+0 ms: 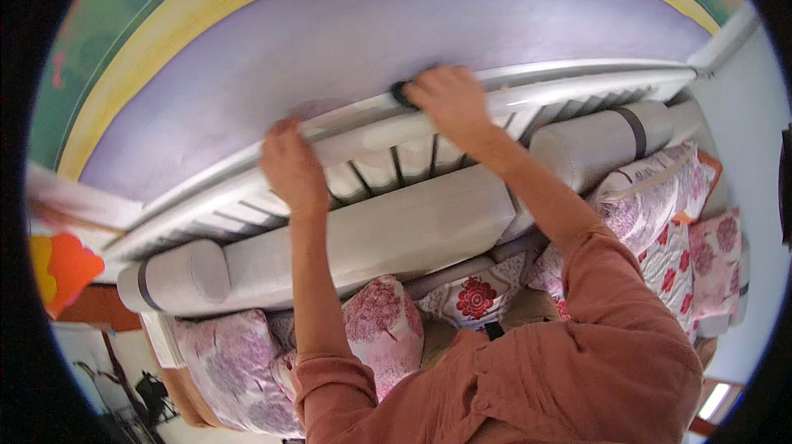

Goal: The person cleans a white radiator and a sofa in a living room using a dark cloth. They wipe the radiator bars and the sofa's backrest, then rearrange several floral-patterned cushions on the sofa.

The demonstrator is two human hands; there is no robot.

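A white slatted ledge (371, 135) runs along the foot of a purple painted wall (322, 42). My left hand (292, 162) rests its fingertips at the ledge's back edge, fingers bent; whether anything is between them cannot be made out. Farther right, my right hand (447, 98) is closed around a small dark object (403, 94), blurred, where the ledge meets the wall. The kind of dark object cannot be told. Beneath my forearms lies the pale upholstered backrest of a sofa (396, 221).
Pale bolsters with dark straps stand at the left (179, 274) and right (594, 135). Patterned pillows (229, 363) and a red-flowered cushion (476, 297) lie on the sofa below. An orange and yellow decoration (68, 268) is at the far left.
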